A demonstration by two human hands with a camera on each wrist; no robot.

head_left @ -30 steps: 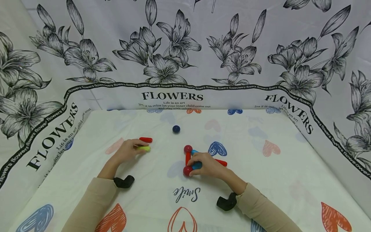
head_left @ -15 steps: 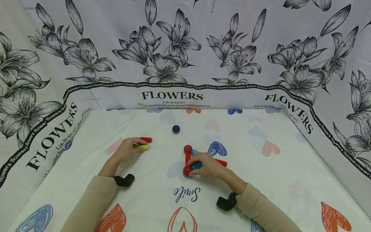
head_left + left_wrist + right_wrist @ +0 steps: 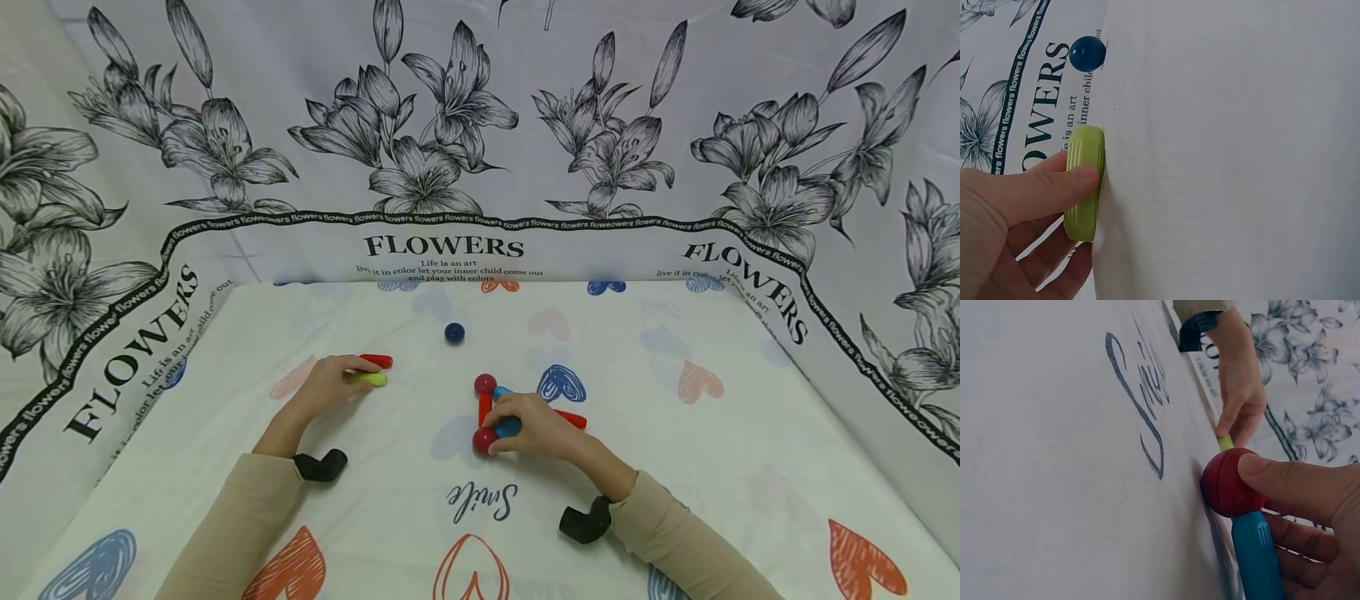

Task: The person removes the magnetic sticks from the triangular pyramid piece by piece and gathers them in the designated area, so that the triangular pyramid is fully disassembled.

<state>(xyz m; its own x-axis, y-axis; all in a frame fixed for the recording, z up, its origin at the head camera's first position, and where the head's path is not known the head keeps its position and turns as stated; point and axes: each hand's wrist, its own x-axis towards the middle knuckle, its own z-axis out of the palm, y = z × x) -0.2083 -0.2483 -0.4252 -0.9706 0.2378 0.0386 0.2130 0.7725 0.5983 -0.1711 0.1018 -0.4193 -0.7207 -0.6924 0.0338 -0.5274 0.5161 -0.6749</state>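
My left hand (image 3: 326, 387) pinches a yellow-green rod (image 3: 1087, 149) between thumb and fingers, close over the cloth. A red rod (image 3: 378, 361) lies just beyond its fingertips. At centre, my right hand (image 3: 536, 423) grips a red ball (image 3: 1225, 487), thumb on top, where a thick blue rod (image 3: 1254, 550) joins it. From this ball a red rod (image 3: 484, 410) runs to a second red ball (image 3: 485, 384) farther back. Another blue rod (image 3: 502, 390) meets that far ball, and a red rod end (image 3: 573, 418) shows beyond the right hand, which hides the parts between.
A dark blue ball (image 3: 454, 333) stands alone toward the back of the table. White cloth (image 3: 645, 492) printed with hearts and "Smile" covers the table; a flower-print curtain (image 3: 450, 247) rises behind it. Black wrist cameras (image 3: 321, 465) sit on both wrists.
The yellow-green rod's tip has shifted very slightly in my left hand. My right hand and the joined balls and rods keep their place.
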